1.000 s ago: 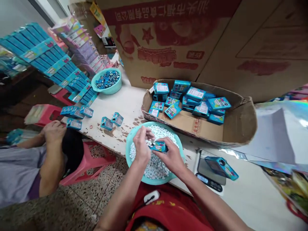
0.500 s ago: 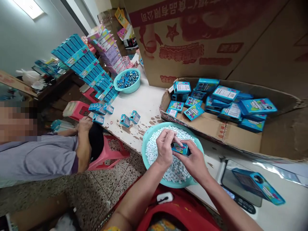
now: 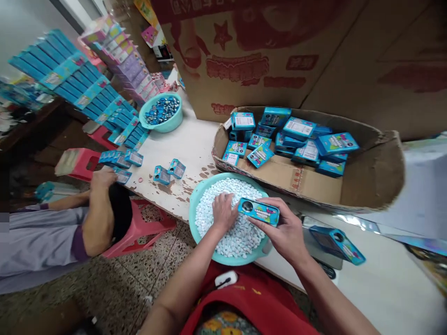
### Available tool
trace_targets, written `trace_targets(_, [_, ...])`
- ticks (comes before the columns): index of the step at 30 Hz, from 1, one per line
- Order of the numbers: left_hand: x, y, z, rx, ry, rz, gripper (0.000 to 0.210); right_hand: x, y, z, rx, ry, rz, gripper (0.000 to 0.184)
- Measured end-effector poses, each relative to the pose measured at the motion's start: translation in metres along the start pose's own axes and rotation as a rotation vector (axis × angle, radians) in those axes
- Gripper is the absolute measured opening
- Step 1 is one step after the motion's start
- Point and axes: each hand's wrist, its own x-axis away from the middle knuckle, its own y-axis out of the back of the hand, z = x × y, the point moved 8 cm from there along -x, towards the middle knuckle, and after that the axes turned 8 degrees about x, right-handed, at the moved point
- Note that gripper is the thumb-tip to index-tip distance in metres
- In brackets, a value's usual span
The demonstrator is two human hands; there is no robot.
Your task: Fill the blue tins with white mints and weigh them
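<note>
My right hand (image 3: 288,228) grips a small blue candy box (image 3: 259,212) over the right side of a turquoise bowl (image 3: 194,228). A round dark hole shows at the left end of the box's upward face. Small pale candies (image 3: 240,244) fill the bowl. Into these reaches my left hand (image 3: 223,214), its fingers slightly apart and pointing down, touching the candies left of the box. The fingertips are partly hidden, and I cannot see anything held in them.
A cardboard tray (image 3: 316,188) holds several blue boxes behind the bowl. Another blue box (image 3: 337,244) rests on a scale (image 3: 314,225) at right. Two boxes (image 3: 169,172) stand left, near a bowl of wrapped sweets (image 3: 162,111). A co-worker's arm (image 3: 99,204) is at far left.
My left hand has moved from the box's opening down into the candies. The box in my right hand has turned, so its holed face shows more fully. The view has shifted right.
</note>
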Motion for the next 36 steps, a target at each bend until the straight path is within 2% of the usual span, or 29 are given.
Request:
trace_targets(2, [0.001,-0.009,-0.004,-0.127,-0.004,-0.002,0.035,-0.002,0.000,-0.005,-0.001,-0.011,-0.010,0.033])
trace_targets(4, [0.000,-0.012,-0.006,-0.159,-0.014,0.000,0.031,-0.003,-0.001,-0.010,-0.007,-0.030,-0.003,0.032])
trace_targets(9, [-0.009,-0.007,0.006,0.287,0.008,-0.025,0.013,0.000,0.001,-0.019,0.044,-0.068,-0.002,0.032])
trace_targets(14, [-0.012,0.012,0.009,0.473,0.100,-0.096,0.022,0.005,0.003,-0.020,0.103,-0.052,0.025,0.030])
trace_targets(16, [-0.006,0.025,-0.001,0.688,0.158,-0.104,0.023,0.006,0.001,-0.018,0.112,-0.026,0.037,0.030])
trace_targets(18, [0.001,0.039,-0.019,1.043,0.182,-0.101,0.020,0.006,-0.003,-0.015,0.138,0.000,0.047,0.030])
trace_targets(20, [0.005,0.052,-0.042,1.372,0.151,-0.088,0.016,0.006,-0.010,-0.012,0.180,0.017,0.069,0.030])
trace_targets(22, [0.008,0.062,-0.058,1.519,0.110,-0.097,0.013,0.005,-0.021,-0.009,0.229,0.017,0.110,0.031])
trace_targets(25, [0.007,0.066,-0.060,1.601,0.137,-0.180,0.012,0.004,-0.032,-0.003,0.271,0.010,0.164,0.035])
trace_targets(28, [0.004,0.067,-0.054,1.598,0.162,-0.266,0.014,0.001,-0.034,0.001,0.268,0.017,0.154,0.036])
trace_targets(32, [0.000,0.067,-0.051,1.571,0.218,-0.303,0.020,-0.002,-0.033,0.001,0.249,0.011,0.155,0.037])
trace_targets(36, [0.001,0.072,-0.056,1.547,0.193,-0.311,0.019,-0.003,-0.031,0.003,0.218,0.015,0.132,0.034])
